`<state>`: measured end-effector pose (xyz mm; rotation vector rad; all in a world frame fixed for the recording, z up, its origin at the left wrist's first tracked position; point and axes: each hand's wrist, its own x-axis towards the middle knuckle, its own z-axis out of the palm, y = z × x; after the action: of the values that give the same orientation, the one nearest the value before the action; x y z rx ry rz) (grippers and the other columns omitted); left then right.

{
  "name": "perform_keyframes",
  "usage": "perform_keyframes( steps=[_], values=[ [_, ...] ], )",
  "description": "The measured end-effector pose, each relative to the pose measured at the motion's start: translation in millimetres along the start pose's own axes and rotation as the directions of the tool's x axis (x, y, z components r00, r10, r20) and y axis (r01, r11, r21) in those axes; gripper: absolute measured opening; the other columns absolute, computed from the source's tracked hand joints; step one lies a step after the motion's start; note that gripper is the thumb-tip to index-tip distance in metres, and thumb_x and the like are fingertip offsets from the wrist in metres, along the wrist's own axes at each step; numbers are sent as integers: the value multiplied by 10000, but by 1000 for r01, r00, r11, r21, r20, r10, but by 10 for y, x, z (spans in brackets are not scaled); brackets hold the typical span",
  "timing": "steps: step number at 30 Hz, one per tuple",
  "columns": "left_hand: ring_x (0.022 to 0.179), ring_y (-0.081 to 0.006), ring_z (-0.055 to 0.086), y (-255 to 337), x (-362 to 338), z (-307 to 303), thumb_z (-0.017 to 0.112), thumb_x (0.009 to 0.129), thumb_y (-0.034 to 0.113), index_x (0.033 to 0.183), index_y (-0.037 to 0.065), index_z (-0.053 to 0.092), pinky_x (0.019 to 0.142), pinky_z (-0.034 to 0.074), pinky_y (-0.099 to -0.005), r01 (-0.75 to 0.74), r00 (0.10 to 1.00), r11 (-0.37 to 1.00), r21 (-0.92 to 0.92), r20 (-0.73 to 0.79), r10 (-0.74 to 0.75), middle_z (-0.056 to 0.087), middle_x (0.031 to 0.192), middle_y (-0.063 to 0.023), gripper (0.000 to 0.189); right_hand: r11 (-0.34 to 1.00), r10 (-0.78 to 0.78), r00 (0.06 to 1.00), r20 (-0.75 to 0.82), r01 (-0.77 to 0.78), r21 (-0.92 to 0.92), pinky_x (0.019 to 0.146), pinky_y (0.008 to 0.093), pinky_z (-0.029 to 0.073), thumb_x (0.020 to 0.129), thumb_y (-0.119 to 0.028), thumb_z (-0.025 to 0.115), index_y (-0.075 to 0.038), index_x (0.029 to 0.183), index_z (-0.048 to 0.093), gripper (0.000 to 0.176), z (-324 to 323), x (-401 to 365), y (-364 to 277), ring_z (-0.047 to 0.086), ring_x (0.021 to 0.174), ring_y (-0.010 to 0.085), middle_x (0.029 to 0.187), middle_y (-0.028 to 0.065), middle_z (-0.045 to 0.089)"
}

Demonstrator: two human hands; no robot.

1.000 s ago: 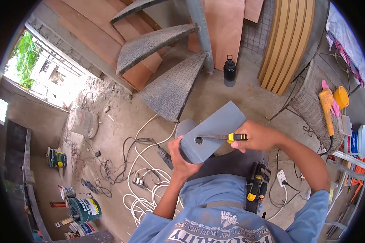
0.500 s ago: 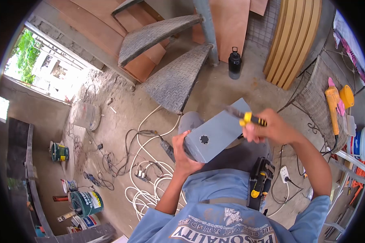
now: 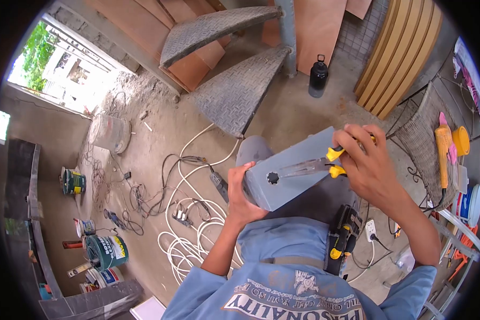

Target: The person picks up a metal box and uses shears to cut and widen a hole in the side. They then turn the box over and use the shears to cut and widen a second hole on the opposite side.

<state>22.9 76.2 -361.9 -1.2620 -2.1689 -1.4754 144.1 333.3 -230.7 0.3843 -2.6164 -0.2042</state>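
A grey rectangular box (image 3: 301,160) with a jagged-edged round hole lies slantwise over my lap. My left hand (image 3: 242,198) grips its left end, thumb at the top edge and fingers along the lower corner. In my right hand (image 3: 369,162) are long-nose pliers (image 3: 306,167) with yellow and black handles, the fingers wrapped round the grips. The jaws point left across the box's face, their tip close to the right edge of the hole. A tool pouch (image 3: 342,240) with yellow-handled tools hangs at my right hip.
Coiled white cable (image 3: 189,245) and a black power tool (image 3: 218,185) lie on the floor at left. Metal stair treads (image 3: 242,90) and a black bottle (image 3: 318,77) stand ahead. Paint buckets (image 3: 106,250) are at far left, a power strip (image 3: 370,230) at right.
The pliers have swung from above the box's right end down onto its face, with the tip now by the hole. My right hand has turned and opened the handles; my left keeps its grip.
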Motion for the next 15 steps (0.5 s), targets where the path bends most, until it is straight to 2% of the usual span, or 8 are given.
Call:
perform_keyframes(
  steps=[4,6,7,9,15],
  values=[
    [1057,-313,552,-71,1,-27,867,537,251,1336,0,393,919,435,-407,1,1000,997,-76,29,2,516,1169,-194,962,997,-74,996,-52,73,-16,854,455,406,658,-106,646,15,732,629,143,76,16,-6,515,1067,264,1137,85,534],
    [1074,-338,550,-36,36,-39,859,504,203,1309,14,470,977,430,-474,-37,998,987,-153,51,45,575,1188,-181,914,995,-97,991,-95,97,-7,831,441,405,639,-119,651,-4,682,624,126,105,45,-8,522,1031,251,1128,71,544],
    [1074,-338,550,-52,32,-41,859,504,203,1309,14,470,977,430,-474,-29,999,987,-156,40,36,575,1188,-181,914,994,-109,990,-88,109,-6,831,441,405,639,-119,651,-4,682,624,126,118,49,-5,522,1031,251,1128,71,544],
    [1070,-339,553,-88,22,-49,857,493,224,1301,18,487,1004,405,-518,-91,990,982,-168,94,108,578,1218,-166,912,992,-126,988,-86,125,-22,818,432,402,614,-130,647,-13,662,620,129,134,42,12,522,1008,239,1131,63,550],
    [1059,-332,558,-71,23,-54,850,492,239,1299,25,496,1017,377,-549,-65,988,979,-193,123,90,580,1234,-150,907,989,-151,986,-73,151,-10,816,415,403,591,-130,633,-13,666,623,139,85,14,36,534,985,222,1146,55,563]
  ],
)
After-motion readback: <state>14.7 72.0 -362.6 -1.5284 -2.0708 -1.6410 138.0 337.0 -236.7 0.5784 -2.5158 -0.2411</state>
